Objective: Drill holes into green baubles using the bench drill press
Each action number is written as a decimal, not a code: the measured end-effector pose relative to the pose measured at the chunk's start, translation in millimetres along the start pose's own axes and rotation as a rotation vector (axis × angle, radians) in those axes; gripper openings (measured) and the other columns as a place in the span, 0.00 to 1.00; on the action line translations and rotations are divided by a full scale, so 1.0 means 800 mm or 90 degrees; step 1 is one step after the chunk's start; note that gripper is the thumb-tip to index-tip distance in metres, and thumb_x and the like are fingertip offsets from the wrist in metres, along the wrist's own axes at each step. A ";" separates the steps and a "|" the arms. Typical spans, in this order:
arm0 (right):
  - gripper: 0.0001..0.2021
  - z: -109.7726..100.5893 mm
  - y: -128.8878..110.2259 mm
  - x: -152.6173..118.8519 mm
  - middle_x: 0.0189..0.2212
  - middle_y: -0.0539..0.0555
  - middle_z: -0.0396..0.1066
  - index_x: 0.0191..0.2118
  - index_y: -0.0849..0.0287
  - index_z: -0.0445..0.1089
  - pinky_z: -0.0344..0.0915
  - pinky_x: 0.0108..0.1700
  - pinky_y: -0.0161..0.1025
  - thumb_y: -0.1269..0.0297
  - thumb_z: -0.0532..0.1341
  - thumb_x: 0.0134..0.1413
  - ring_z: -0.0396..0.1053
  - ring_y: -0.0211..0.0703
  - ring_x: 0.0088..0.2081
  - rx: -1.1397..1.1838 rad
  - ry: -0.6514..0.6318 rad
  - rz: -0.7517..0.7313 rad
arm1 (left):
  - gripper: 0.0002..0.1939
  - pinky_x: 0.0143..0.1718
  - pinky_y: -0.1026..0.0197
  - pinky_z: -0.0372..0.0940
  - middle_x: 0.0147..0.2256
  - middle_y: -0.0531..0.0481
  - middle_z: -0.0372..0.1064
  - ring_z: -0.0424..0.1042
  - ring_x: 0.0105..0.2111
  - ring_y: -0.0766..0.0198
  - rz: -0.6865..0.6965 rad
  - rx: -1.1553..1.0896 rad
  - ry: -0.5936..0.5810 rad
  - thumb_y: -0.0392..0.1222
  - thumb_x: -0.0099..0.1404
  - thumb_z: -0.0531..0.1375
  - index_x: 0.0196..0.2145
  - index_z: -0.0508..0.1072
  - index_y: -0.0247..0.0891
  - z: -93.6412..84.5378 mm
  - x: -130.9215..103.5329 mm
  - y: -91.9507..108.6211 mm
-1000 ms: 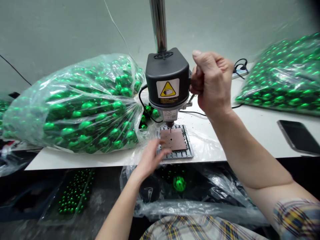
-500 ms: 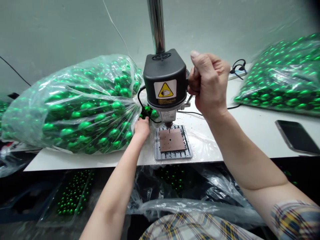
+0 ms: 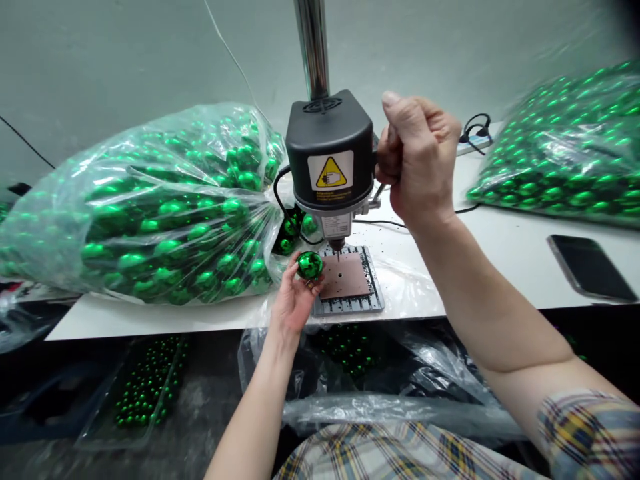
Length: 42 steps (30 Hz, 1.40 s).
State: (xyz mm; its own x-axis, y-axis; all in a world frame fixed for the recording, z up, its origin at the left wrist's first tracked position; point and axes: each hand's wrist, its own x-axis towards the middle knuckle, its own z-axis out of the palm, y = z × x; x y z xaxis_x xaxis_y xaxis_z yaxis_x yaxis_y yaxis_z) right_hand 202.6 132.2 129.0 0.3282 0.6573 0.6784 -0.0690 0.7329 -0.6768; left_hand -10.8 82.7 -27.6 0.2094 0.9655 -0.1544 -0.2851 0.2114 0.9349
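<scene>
A shiny green ball (image 3: 309, 265) is held in the fingers of my left hand (image 3: 295, 297), at the left edge of a brownish square plate (image 3: 353, 281) with a dark hole in it. That plate lies on the slotted metal base (image 3: 377, 293) of a small drill press (image 3: 330, 150). Its thin bit (image 3: 339, 256) points down above the plate. My right hand (image 3: 423, 157) is closed round the feed lever (image 3: 381, 193) on the machine's right side; the fingers hide most of the lever.
A big clear bag of green balls (image 3: 170, 213) lies to the left, its mouth towards the drill press. Another full bag (image 3: 570, 153) stands at right, behind a phone (image 3: 593, 268). Below the table edge are a clear bin of green balls (image 3: 145, 387) and plastic sheeting (image 3: 400, 410).
My left hand has come out of the bag's mouth towards me and to the right, now with a green ball in its fingers. My right hand stays on the lever.
</scene>
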 end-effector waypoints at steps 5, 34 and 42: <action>0.29 -0.002 0.000 0.001 0.14 0.44 0.50 0.22 0.55 0.49 0.41 0.15 0.36 0.38 0.61 0.54 0.44 0.30 0.15 -0.023 -0.007 0.009 | 0.20 0.51 0.50 0.71 0.50 0.41 0.74 0.75 0.50 0.55 -0.046 -0.125 0.023 0.54 0.63 0.61 0.47 0.69 0.39 0.007 0.018 -0.014; 0.29 0.006 -0.014 -0.005 0.14 0.43 0.46 0.21 0.54 0.48 0.40 0.13 0.36 0.40 0.64 0.53 0.43 0.31 0.14 0.017 0.010 0.004 | 0.27 0.55 0.47 0.64 0.47 0.43 0.74 0.71 0.50 0.52 0.309 0.469 -0.012 0.40 0.50 0.72 0.49 0.75 0.39 0.016 0.038 -0.050; 0.28 0.005 -0.016 -0.011 0.13 0.43 0.48 0.21 0.54 0.48 0.41 0.14 0.36 0.41 0.62 0.55 0.43 0.30 0.14 -0.010 0.012 0.000 | 0.30 0.57 0.50 0.64 0.50 0.42 0.72 0.71 0.52 0.52 0.242 0.379 -0.016 0.42 0.51 0.73 0.52 0.73 0.39 0.022 0.043 -0.066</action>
State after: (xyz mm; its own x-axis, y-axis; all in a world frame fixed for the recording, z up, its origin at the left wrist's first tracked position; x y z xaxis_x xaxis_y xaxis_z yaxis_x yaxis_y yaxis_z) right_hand 196.8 118.0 132.8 0.3457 0.6533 0.6736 -0.0540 0.7305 -0.6808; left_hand 27.9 101.9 -76.5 0.2213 0.9505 0.2181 0.2161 -0.2659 0.9395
